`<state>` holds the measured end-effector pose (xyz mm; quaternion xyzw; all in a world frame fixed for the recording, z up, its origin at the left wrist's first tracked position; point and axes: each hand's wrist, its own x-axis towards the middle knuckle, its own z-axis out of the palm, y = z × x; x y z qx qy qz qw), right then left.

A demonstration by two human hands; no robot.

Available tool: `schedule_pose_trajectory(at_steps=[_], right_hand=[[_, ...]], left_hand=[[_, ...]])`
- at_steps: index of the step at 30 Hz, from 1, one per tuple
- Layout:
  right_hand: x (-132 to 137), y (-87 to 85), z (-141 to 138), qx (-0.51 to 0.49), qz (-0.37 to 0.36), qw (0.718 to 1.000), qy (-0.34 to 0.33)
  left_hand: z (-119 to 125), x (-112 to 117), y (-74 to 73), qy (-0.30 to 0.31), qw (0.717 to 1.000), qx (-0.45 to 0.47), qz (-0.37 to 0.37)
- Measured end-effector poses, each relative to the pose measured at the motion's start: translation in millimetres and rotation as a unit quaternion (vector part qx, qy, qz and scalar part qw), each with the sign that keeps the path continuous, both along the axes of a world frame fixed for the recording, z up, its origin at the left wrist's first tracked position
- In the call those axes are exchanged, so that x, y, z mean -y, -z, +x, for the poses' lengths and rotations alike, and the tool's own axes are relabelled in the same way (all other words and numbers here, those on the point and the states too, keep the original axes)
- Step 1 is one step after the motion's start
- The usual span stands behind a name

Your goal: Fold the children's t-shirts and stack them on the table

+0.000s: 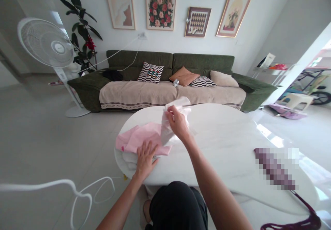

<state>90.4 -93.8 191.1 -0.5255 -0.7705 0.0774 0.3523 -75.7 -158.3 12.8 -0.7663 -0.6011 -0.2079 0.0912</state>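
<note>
A pink cloth (pixel 141 138) lies crumpled on the left end of a white oval table (pixel 222 143). My left hand (pixel 145 159) rests flat on its near edge, fingers spread. Above the pink cloth, my right hand (pixel 178 122) is closed on a thin white cloth or bag (pixel 173 114) and holds it up. Its lower part hangs down to the table. More white fabric (pixel 128 158) lies under the pink cloth at the table's edge.
A blurred-out purple object (pixel 275 168) lies on the table's right side. A green sofa (pixel 165 81) with cushions stands behind the table. A white standing fan (pixel 50 49) and a plant (pixel 84 33) stand at the left. White cable (pixel 77 192) loops on the floor.
</note>
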Motion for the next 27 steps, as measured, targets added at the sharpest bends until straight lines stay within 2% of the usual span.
schedule_pose_trajectory(at_steps=[1,3,5,7,8,12,14,16,18,20,23,27], right_hand=[[4.6,-3.8,-12.7,-0.014,0.016,0.997,-0.078],[15.0,1.5,-23.9,-0.016,0.017,0.978,-0.205],[25.4,22.9,-13.5,0.018,-0.032,0.971,-0.238],[37.2,56.0,15.2,0.056,-0.112,0.973,-0.194],[44.5,74.8,33.6,0.073,-0.164,0.972,-0.149],[83.1,146.7,102.6,0.114,-0.252,0.959,-0.059],[101.4,172.6,121.6,0.136,-0.289,0.947,-0.026],[113.1,189.3,129.6,0.148,-0.317,0.937,0.0],[116.7,197.0,131.9,0.143,-0.33,0.933,0.005],[113.7,197.1,134.8,0.128,-0.332,0.934,-0.01],[103.8,186.8,145.5,0.114,-0.323,0.937,-0.062],[93.7,167.2,159.1,0.137,-0.335,0.925,-0.115]], left_hand=[[-3.9,-0.3,6.3,-0.005,1.0,-0.008,0.007],[-11.4,-0.1,17.2,-0.019,1.0,-0.017,0.015],[-18.1,0.3,26.8,-0.031,0.999,-0.016,0.003],[-23.1,0.3,35.3,-0.033,0.999,-0.006,-0.023],[-24.8,0.2,38.8,-0.033,0.999,0.001,-0.034],[-26.5,0.4,45.4,-0.032,0.998,0.025,-0.058],[-25.7,0.5,44.8,-0.034,0.995,0.061,-0.068],[-24.6,0.6,43.2,-0.044,0.991,0.105,-0.075],[-23.7,0.8,41.5,-0.055,0.988,0.116,-0.082],[-23.1,1.1,40.4,-0.055,0.991,0.094,-0.081],[-23.0,1.3,39.5,-0.045,0.994,0.07,-0.072],[-24.0,0.0,40.6,-0.045,0.995,0.046,-0.074]])
